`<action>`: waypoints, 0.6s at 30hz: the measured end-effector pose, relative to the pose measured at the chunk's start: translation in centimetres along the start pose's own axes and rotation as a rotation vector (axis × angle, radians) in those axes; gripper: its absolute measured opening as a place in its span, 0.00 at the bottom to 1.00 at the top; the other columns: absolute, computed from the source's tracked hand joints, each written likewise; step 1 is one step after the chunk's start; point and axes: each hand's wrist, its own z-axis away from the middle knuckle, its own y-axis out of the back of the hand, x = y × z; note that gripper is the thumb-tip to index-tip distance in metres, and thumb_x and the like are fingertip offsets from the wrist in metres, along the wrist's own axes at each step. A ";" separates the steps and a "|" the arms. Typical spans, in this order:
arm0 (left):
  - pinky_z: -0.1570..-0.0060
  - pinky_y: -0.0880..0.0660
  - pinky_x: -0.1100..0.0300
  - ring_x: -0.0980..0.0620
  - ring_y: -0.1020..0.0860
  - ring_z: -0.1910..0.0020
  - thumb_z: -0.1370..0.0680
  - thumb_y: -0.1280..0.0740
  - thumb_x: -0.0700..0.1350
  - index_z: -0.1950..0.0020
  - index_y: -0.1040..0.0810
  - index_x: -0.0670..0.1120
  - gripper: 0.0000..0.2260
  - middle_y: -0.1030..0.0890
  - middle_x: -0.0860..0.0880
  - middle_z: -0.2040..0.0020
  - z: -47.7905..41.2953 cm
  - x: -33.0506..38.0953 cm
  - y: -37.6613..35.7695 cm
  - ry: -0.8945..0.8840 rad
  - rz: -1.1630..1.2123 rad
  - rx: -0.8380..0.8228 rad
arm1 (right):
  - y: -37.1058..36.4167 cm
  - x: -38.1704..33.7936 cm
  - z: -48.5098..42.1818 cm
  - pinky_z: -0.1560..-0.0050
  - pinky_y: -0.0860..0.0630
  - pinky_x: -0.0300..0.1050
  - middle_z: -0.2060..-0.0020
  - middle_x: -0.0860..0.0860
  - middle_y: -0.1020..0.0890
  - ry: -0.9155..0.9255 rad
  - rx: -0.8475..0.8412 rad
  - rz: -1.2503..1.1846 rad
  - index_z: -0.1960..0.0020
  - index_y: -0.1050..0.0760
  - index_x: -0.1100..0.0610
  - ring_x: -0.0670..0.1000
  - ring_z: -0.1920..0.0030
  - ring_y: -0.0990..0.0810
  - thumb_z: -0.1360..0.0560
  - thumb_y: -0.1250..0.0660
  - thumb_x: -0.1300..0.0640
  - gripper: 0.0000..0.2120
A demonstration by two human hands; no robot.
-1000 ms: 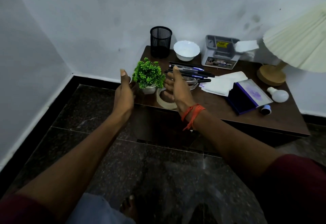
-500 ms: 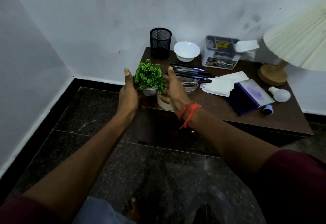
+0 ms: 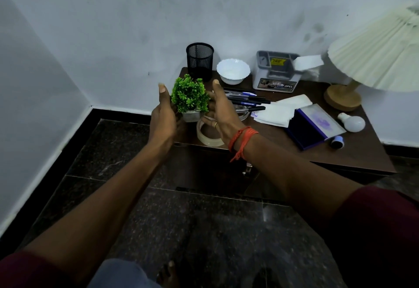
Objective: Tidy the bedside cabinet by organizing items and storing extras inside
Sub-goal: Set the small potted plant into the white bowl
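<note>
I have both hands out over the front left corner of the cabinet [image 3: 362, 151], one on each side of the little potted plant [image 3: 190, 94]. The left hand [image 3: 163, 117] is tight against the left side of the pot with its thumb pointing up. Its fingers are hidden behind the hand and the leaves, so I cannot tell whether they have closed round the pot or only lie against it. The right hand [image 3: 223, 115] faces it from the other side with fingers wide and straight, close to the foliage and just above the roll of tape [image 3: 208, 136]; it holds nothing.

My reading is that I am bracketing the plant from two sides because it is top-heavy and sits close to the front edge, and a one-sided push would tip it. It stands upright on the cabinet, just behind the tape.

The rest explains why the plant comes first. Loose pens [image 3: 246, 102] lie across the middle, over what looks like a glass dish. The mesh cup [image 3: 200, 60] that could take them stands at the back left corner, behind the plant. A white bowl [image 3: 233, 71] and a grey organiser box [image 3: 275, 73] line the back edge (the box carries a label I cannot read fully). Tissues [image 3: 275, 113], a blue ink pad [image 3: 314, 129], a bulb [image 3: 352, 123] and the lamp [image 3: 342, 96] fill the right side. The tidying has barely begun.
</note>
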 end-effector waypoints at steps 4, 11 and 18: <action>0.59 0.26 0.66 0.61 0.23 0.58 0.18 0.52 0.61 0.55 0.26 0.57 0.18 0.22 0.58 0.58 -0.5 1.3 -1.6 -0.027 -0.010 -0.012 | 1.0 -1.7 -0.1 0.55 0.25 0.43 0.47 0.52 0.23 0.022 0.001 0.013 0.48 0.25 0.48 0.53 0.43 0.24 0.21 0.50 0.36 0.20; 0.44 0.24 0.56 0.60 0.21 0.54 0.20 0.52 0.65 0.52 0.23 0.57 0.21 0.20 0.60 0.57 -2.6 3.3 -4.9 -0.093 -0.049 -0.053 | 3.7 -4.9 -1.1 0.62 0.26 0.40 0.45 0.54 0.23 0.097 0.025 -0.006 0.31 0.30 0.56 0.50 0.51 0.24 0.20 0.49 0.39 0.27; 0.37 0.26 0.45 0.48 0.20 0.41 0.37 0.50 0.80 0.35 0.24 0.54 0.43 0.19 0.48 0.37 -6.4 4.4 -9.7 -0.097 -0.087 -0.074 | 6.7 -7.9 -4.7 0.43 0.23 0.51 0.27 0.56 0.33 0.180 0.118 0.013 0.25 0.37 0.55 0.58 0.30 0.31 0.23 0.48 0.33 0.35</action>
